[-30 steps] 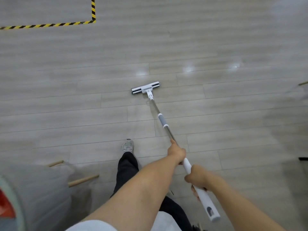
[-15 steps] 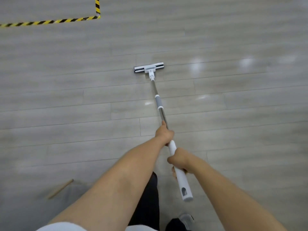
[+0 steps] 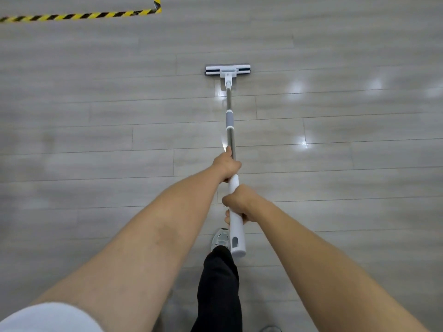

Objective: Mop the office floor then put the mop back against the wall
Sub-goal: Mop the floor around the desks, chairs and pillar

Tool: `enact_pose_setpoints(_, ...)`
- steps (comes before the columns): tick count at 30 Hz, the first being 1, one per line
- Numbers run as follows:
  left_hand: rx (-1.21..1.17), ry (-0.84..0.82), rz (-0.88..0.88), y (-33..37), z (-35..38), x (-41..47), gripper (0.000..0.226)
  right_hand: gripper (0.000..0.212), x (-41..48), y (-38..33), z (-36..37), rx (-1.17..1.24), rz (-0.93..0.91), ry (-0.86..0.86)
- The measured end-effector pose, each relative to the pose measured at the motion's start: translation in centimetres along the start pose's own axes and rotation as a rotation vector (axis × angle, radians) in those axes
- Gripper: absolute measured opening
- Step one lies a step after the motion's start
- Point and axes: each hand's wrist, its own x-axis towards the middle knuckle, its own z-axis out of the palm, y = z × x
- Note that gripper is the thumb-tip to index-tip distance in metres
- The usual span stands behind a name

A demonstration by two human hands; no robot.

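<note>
On the grey plank floor [image 3: 96, 116], well ahead of the person, the flat head [image 3: 227, 70] of the mop [image 3: 230, 137] is laid crosswise, white with dark strips along its far edge. From the head the pole is run straight back toward the camera: metal shaft, grey collar [image 3: 229, 118], then a white grip [image 3: 236, 236] ending in a slotted tip. The pole is grasped by both hands. The left hand [image 3: 227, 165] is wrapped round it where metal meets white grip, one finger stretched forward along the shaft. The right hand [image 3: 237, 202] is clenched round the white grip just behind; a short stretch of grip is left bare between the two hands. Both bare forearms are held out; a white sleeve [image 3: 48, 317] is seen at lower left. Beneath the grip's tip, a grey shoe [image 3: 220, 238] and a black trouser leg [image 3: 219, 291] are seen. Yellow-and-black tape [image 3: 79, 16] is stuck to the floor at upper left, turned at a corner. Pale light patches [image 3: 297, 87] are reflected on planks right of the pole.
</note>
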Motion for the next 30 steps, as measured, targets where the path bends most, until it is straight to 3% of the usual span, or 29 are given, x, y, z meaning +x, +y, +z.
enact_pose_setpoints(6, 0.001, 0.021, 0.007, -2.8, 3.5, -5.2, 0.070, 0.022, -2.5, 5.7, 0.8, -0.071, -0.016, 0.001)
enact_pose_setpoints(11, -0.132, 0.042, -0.051, -5.7, 9.2, -13.4, 0.054, 0.014, -7.3, 13.8, 1.1, -0.213, -0.003, -0.015)
enact_pose_setpoints(14, -0.201, 0.031, -0.064, -8.1, 14.7, -19.1, 0.053, 0.016, -10.6, 20.9, 0.6, -0.293, 0.030, -0.010)
enact_pose_setpoints(18, -0.337, 0.034, -0.108, -11.3, 24.2, -26.6, 0.045, 0.037, -15.7, 32.1, -1.0, -0.362, 0.097, 0.007)
enact_pose_setpoints(22, -0.439, 0.006, -0.141, -12.9, 32.6, -32.7, 0.060, 0.042, -20.8, 40.5, -3.3, -0.400, 0.135, 0.020)
enact_pose_setpoints(26, -0.441, 0.005, -0.157, -12.3, 36.5, -36.3, 0.059, 0.044, -24.8, 44.0, -4.8, -0.483, 0.164, 0.055)
enact_pose_setpoints(30, -0.378, 0.012, -0.203, -10.8, 36.6, -36.8, 0.050, 0.033, -27.2, 44.0, -4.5, -0.714, 0.025, 0.202)
